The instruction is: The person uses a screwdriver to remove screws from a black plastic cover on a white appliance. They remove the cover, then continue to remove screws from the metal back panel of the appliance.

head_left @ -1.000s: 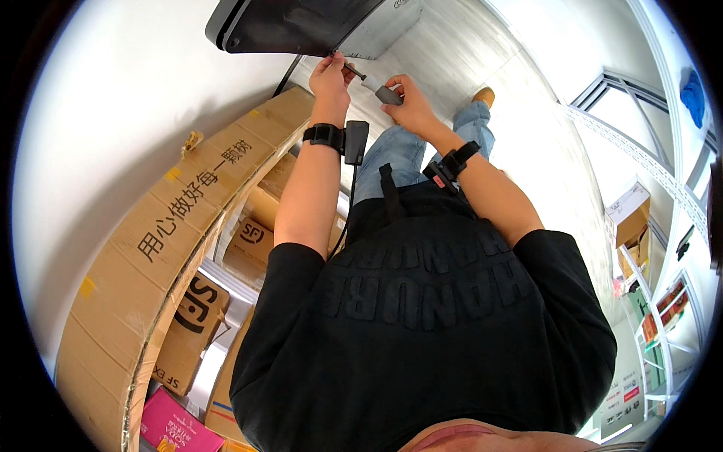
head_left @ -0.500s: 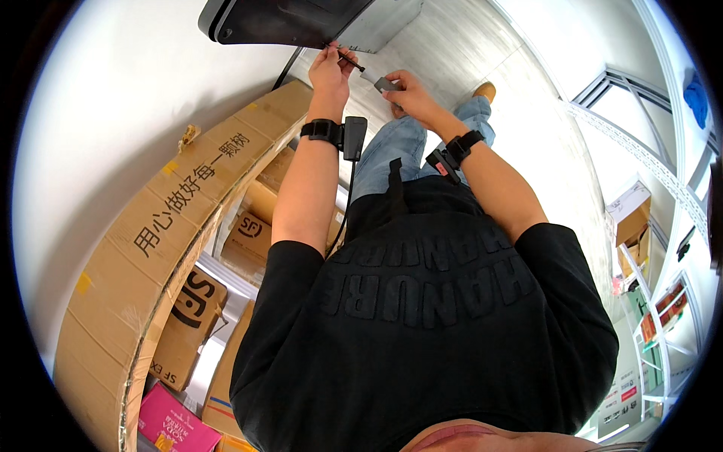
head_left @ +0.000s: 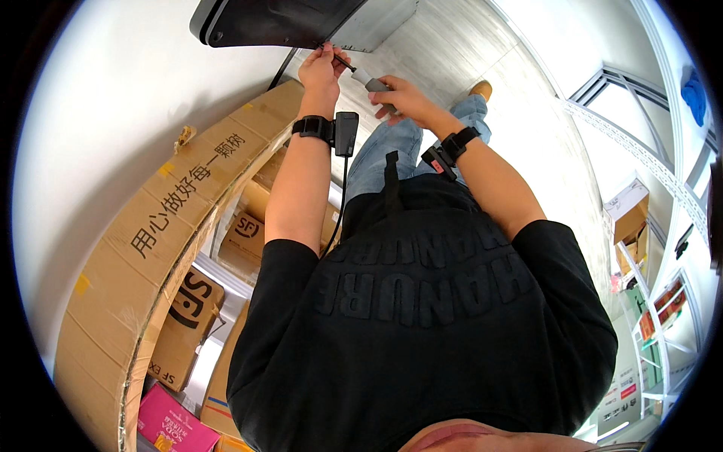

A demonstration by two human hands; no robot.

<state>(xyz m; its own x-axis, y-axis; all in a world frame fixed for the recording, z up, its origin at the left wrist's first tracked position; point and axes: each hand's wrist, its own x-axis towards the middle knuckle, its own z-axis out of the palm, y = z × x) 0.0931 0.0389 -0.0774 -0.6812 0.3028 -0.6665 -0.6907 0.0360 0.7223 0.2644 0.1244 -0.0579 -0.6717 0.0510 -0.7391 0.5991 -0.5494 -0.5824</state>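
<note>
At the top, my left hand (head_left: 320, 71) pinches a thin dark rod (head_left: 343, 62) beside the lower edge of a large black panel (head_left: 279, 22) with a rounded corner. My right hand (head_left: 403, 98) is closed around a grey, handle-shaped tool (head_left: 382, 90) with a paler front end. That front end points up and left at the rod's near end. The two appear to meet, though whether they are joined I cannot tell. Fingers partly hide the rod's far end at the panel.
A long brown cardboard piece (head_left: 162, 211) curves along the left beside a white wall (head_left: 128, 68). Several cartons (head_left: 184, 339) and a pink box (head_left: 177, 422) lie within it. White shelving (head_left: 651, 301) stands at the right. A cable (head_left: 344, 200) hangs from my left wrist device.
The grey tool in my right hand has turned and come up to the rod's end, closing the gap. My left hand still pinches the rod, and the view has shifted slightly.
</note>
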